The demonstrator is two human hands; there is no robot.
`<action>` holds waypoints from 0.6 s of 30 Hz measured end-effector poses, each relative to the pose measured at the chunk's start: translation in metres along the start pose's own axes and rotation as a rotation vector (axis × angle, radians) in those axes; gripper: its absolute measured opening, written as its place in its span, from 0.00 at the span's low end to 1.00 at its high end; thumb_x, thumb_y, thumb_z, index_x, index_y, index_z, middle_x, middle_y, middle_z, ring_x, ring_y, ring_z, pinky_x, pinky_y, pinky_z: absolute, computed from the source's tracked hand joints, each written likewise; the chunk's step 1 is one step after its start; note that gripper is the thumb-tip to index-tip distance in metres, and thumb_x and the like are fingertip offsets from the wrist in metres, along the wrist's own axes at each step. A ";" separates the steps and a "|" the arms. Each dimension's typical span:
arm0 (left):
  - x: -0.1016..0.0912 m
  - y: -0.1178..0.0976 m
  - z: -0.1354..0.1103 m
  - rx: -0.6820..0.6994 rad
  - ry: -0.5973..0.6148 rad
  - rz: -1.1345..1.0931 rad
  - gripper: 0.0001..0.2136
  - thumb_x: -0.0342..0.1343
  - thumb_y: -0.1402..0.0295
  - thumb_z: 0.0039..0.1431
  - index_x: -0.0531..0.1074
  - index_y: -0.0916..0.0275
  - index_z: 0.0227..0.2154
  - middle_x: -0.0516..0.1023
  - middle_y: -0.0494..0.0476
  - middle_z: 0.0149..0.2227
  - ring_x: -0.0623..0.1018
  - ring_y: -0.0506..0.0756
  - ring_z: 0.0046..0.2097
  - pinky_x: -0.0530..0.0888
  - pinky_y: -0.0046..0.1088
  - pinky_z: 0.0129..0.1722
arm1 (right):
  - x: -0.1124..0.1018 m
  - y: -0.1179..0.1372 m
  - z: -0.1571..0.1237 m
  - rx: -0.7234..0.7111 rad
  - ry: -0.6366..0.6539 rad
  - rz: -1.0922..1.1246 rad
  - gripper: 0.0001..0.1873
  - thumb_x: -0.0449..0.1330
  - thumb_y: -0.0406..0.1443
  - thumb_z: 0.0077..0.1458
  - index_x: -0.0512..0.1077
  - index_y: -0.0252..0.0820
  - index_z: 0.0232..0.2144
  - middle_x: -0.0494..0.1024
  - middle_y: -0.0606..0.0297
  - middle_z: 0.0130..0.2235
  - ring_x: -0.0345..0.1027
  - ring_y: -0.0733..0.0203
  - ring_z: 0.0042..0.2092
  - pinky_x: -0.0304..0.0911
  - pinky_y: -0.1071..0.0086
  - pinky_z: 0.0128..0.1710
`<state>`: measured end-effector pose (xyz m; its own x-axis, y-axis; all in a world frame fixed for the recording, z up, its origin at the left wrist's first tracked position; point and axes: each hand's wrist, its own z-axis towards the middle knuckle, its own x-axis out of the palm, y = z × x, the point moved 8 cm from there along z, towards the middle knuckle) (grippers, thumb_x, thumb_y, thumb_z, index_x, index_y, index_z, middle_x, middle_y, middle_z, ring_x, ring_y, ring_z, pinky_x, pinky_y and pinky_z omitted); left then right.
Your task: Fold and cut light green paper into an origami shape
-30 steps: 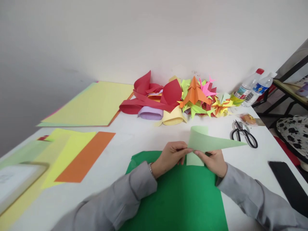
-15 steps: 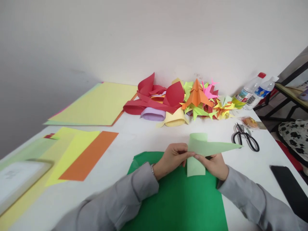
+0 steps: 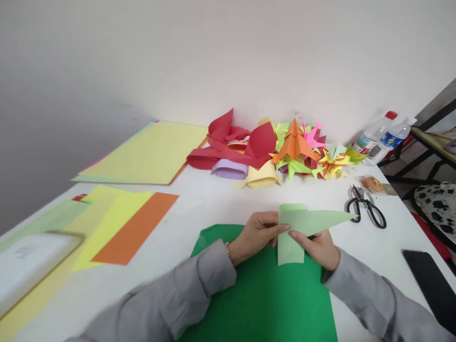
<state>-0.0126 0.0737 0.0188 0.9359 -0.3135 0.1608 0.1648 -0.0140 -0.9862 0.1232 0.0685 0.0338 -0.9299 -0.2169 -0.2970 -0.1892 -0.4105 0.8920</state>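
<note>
Pinching folded, tapering pale-green paper (image 3: 305, 222)

Softly lit, greyer across the wall (image 3: 46, 123) at left. Slightly blurred over the white box (image 3: 39, 263) near the left edge of the tabletop (image 3: 160, 251); stretched wide towards the view's sides.

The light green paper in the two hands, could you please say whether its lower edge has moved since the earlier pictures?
Yes: against the far edge of the dark green sheet, the light green paper has its lower edge farther down the view.
</note>
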 end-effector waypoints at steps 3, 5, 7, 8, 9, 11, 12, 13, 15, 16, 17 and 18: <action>-0.001 -0.003 0.000 0.007 -0.020 0.011 0.14 0.64 0.58 0.47 0.76 0.66 0.23 0.74 0.52 0.26 0.66 0.43 0.17 0.64 0.19 0.14 | 0.002 0.000 0.000 0.007 0.013 0.009 0.10 0.62 0.40 0.53 0.78 0.44 0.37 0.83 0.60 0.35 0.77 0.54 0.38 0.74 0.59 0.41; -0.002 -0.007 0.000 0.031 -0.050 0.007 0.14 0.65 0.58 0.46 0.76 0.66 0.23 0.75 0.53 0.26 0.65 0.43 0.18 0.64 0.19 0.15 | 0.004 0.001 0.000 -0.001 0.034 0.000 0.12 0.62 0.41 0.54 0.78 0.44 0.39 0.83 0.60 0.35 0.77 0.52 0.40 0.73 0.57 0.44; -0.002 -0.011 -0.001 0.047 -0.057 -0.010 0.14 0.65 0.58 0.46 0.76 0.66 0.22 0.74 0.52 0.24 0.64 0.43 0.18 0.63 0.19 0.14 | 0.006 0.002 -0.001 0.002 0.069 0.000 0.14 0.61 0.42 0.54 0.77 0.44 0.42 0.83 0.60 0.35 0.76 0.52 0.41 0.72 0.56 0.45; -0.001 -0.013 -0.001 0.049 -0.052 -0.018 0.14 0.64 0.57 0.47 0.76 0.66 0.22 0.73 0.52 0.23 0.63 0.43 0.17 0.62 0.19 0.14 | 0.007 0.002 -0.001 0.006 0.083 0.000 0.14 0.60 0.42 0.55 0.77 0.45 0.42 0.83 0.60 0.35 0.76 0.51 0.41 0.72 0.56 0.45; 0.000 -0.013 -0.002 0.050 -0.046 -0.023 0.15 0.64 0.57 0.47 0.75 0.66 0.21 0.72 0.51 0.22 0.63 0.43 0.17 0.62 0.19 0.14 | 0.007 0.002 -0.002 0.009 0.091 -0.001 0.14 0.60 0.41 0.55 0.77 0.45 0.43 0.83 0.60 0.36 0.76 0.51 0.41 0.73 0.56 0.44; 0.001 -0.013 -0.002 0.048 -0.038 -0.009 0.16 0.64 0.56 0.46 0.74 0.66 0.19 0.70 0.50 0.21 0.63 0.43 0.17 0.61 0.19 0.14 | 0.006 0.002 -0.004 0.009 0.080 -0.011 0.13 0.60 0.41 0.55 0.77 0.45 0.43 0.83 0.60 0.37 0.77 0.51 0.41 0.73 0.56 0.44; 0.002 -0.013 -0.002 0.047 -0.035 0.001 0.16 0.64 0.56 0.46 0.74 0.66 0.19 0.70 0.50 0.21 0.63 0.43 0.17 0.61 0.19 0.14 | 0.004 0.002 -0.005 0.008 0.064 -0.023 0.13 0.60 0.40 0.55 0.77 0.45 0.43 0.83 0.60 0.37 0.77 0.51 0.41 0.72 0.55 0.45; 0.002 -0.012 -0.002 0.045 -0.028 0.010 0.16 0.64 0.55 0.46 0.75 0.66 0.19 0.70 0.50 0.21 0.63 0.43 0.17 0.61 0.19 0.14 | 0.002 0.003 -0.005 0.005 0.046 -0.041 0.13 0.60 0.40 0.55 0.77 0.46 0.43 0.83 0.60 0.37 0.76 0.51 0.41 0.72 0.55 0.46; 0.003 -0.011 -0.002 0.039 -0.014 0.015 0.16 0.63 0.55 0.47 0.75 0.66 0.21 0.71 0.51 0.23 0.63 0.43 0.17 0.61 0.20 0.14 | -0.001 0.004 -0.006 -0.015 0.014 -0.084 0.13 0.60 0.39 0.55 0.77 0.47 0.43 0.83 0.61 0.37 0.76 0.50 0.43 0.71 0.54 0.49; 0.003 -0.011 -0.002 0.038 -0.014 0.013 0.16 0.63 0.55 0.48 0.76 0.66 0.22 0.72 0.51 0.24 0.63 0.43 0.17 0.61 0.20 0.14 | -0.002 0.006 -0.006 -0.028 0.008 -0.106 0.12 0.60 0.39 0.55 0.77 0.48 0.43 0.83 0.62 0.37 0.76 0.50 0.44 0.70 0.53 0.50; 0.002 -0.011 -0.002 0.041 -0.023 0.016 0.16 0.63 0.55 0.48 0.76 0.66 0.22 0.72 0.52 0.25 0.63 0.43 0.18 0.61 0.21 0.15 | -0.002 0.006 -0.006 -0.039 0.008 -0.127 0.12 0.60 0.39 0.55 0.77 0.48 0.42 0.83 0.62 0.37 0.75 0.50 0.45 0.70 0.53 0.50; 0.000 -0.013 -0.002 0.049 -0.035 0.026 0.16 0.63 0.56 0.48 0.75 0.66 0.22 0.71 0.51 0.24 0.63 0.43 0.18 0.61 0.21 0.15 | -0.001 0.007 -0.006 -0.049 0.013 -0.142 0.12 0.60 0.39 0.55 0.78 0.49 0.42 0.83 0.63 0.37 0.75 0.50 0.45 0.69 0.53 0.50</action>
<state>-0.0153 0.0716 0.0314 0.9503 -0.2793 0.1375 0.1546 0.0400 -0.9872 0.1247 0.0609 0.0389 -0.8907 -0.1643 -0.4238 -0.3028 -0.4808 0.8229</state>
